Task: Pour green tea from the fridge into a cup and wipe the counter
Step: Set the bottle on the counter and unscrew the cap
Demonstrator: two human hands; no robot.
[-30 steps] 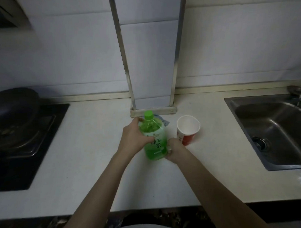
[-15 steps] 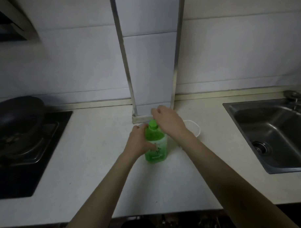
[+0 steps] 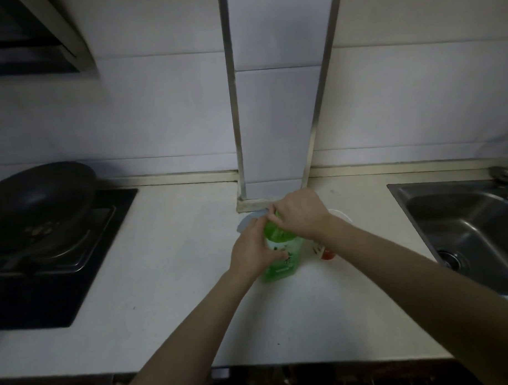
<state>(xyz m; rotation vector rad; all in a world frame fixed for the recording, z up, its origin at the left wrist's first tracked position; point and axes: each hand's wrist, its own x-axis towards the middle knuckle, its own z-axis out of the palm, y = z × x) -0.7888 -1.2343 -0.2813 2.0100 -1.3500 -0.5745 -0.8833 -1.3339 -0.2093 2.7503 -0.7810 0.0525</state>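
Note:
A green tea bottle (image 3: 284, 256) stands upright on the white counter (image 3: 175, 281), in front of the tiled column. My left hand (image 3: 253, 252) wraps around its body from the left. My right hand (image 3: 298, 213) is closed over the bottle's top, hiding the cap. A red and white paper cup (image 3: 327, 251) stands just right of the bottle, mostly hidden behind my right wrist; part of its white rim shows. A light blue cloth (image 3: 248, 221) lies behind the bottle, partly covered by my hands.
A black pan (image 3: 40, 197) sits on the dark stove (image 3: 62, 274) at the left. A steel sink (image 3: 467, 236) is sunk into the counter at the right. The tiled column (image 3: 276, 134) rises at the back behind the bottle.
My right hand left the bottle's lower side, rose to its top and closed over the cap. My left hand stayed on the bottle's body. The cup is now largely hidden by my right arm.

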